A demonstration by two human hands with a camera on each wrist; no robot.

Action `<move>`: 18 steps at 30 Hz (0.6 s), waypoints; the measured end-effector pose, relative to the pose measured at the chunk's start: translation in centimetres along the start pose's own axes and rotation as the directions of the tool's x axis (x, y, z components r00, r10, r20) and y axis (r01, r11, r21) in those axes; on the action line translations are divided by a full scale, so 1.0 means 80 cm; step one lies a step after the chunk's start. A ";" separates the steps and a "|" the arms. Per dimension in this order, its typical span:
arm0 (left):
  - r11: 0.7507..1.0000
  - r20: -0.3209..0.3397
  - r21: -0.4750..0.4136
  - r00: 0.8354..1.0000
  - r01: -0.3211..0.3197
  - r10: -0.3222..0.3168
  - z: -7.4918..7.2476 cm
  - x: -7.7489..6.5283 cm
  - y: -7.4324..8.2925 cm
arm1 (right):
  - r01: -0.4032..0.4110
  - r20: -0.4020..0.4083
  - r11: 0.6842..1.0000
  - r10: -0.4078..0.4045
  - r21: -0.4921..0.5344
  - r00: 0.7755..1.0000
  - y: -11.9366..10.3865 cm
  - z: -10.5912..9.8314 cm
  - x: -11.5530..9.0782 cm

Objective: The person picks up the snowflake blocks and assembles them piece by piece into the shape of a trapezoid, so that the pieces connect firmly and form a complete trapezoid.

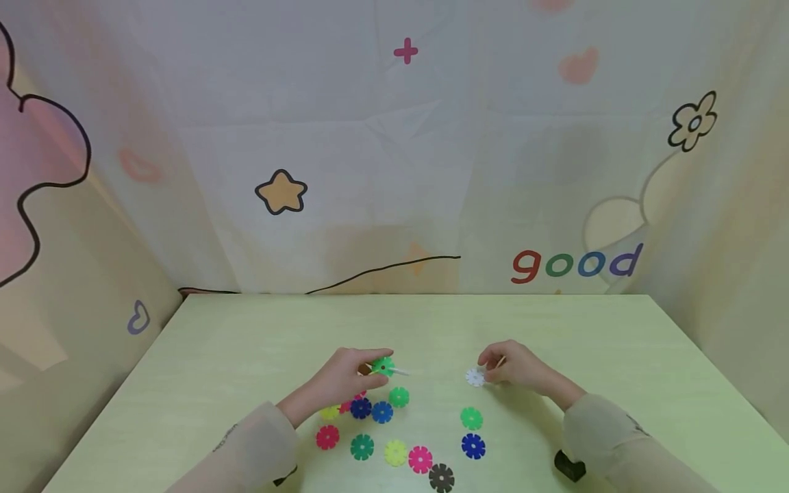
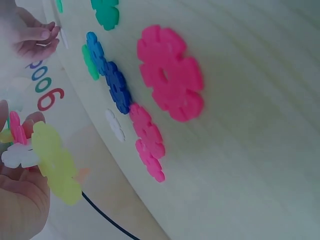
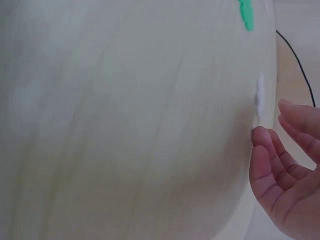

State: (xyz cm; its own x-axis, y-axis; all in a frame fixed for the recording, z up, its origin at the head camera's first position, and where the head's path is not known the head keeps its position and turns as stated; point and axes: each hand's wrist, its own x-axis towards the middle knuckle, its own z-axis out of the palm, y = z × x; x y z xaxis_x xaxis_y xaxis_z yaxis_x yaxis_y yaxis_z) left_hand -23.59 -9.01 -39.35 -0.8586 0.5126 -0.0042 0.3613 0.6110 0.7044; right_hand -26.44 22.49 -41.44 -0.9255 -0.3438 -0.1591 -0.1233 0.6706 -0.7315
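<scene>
My left hand (image 1: 354, 370) holds a cluster of joined flower-shaped plastic discs above the table. In the head view a green disc (image 1: 383, 367) of this cluster faces the camera. The left wrist view shows its yellow disc (image 2: 56, 162), white disc (image 2: 20, 155) and pink disc (image 2: 17, 130); fingers hide other parts. To the right, my right hand (image 1: 514, 366) is low over the table. Its fingertips (image 3: 261, 134) pinch the edge of a single white disc (image 1: 474, 377), which appears nearly edge-on in the right wrist view.
Several loose discs lie in front, among them a red one (image 1: 327, 437), a dark green one (image 1: 361, 447) and a black one (image 1: 441, 478). A light green disc (image 1: 471, 418) and a blue disc (image 1: 473, 446) lie nearer the right hand. A printed curtain (image 1: 370, 171) stands behind the table.
</scene>
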 end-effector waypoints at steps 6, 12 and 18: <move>1.000 -0.008 -0.007 1.000 0.008 -0.008 -0.003 -0.002 -0.002 | -0.032 -0.001 0.999 0.032 -0.044 0.999 0.003 0.005 0.005; 1.000 -0.011 -0.001 1.000 0.007 -0.007 -0.005 -0.001 -0.008 | -0.045 -0.020 0.994 0.044 -0.095 0.999 -0.005 0.009 0.002; 1.000 -0.006 -0.007 1.000 0.017 -0.017 -0.005 -0.001 -0.009 | 0.026 0.098 0.998 -0.021 -0.057 0.995 -0.025 0.018 -0.015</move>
State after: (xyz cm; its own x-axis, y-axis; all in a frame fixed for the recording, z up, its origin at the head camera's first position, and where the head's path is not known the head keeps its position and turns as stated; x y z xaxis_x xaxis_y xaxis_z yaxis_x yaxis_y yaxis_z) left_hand -23.91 -9.78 -39.56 -0.8671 0.4980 -0.0120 0.3438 0.6157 0.7090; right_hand -24.57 20.63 -40.70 -0.8831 -0.4203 -0.2084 -0.1676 0.6975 -0.6967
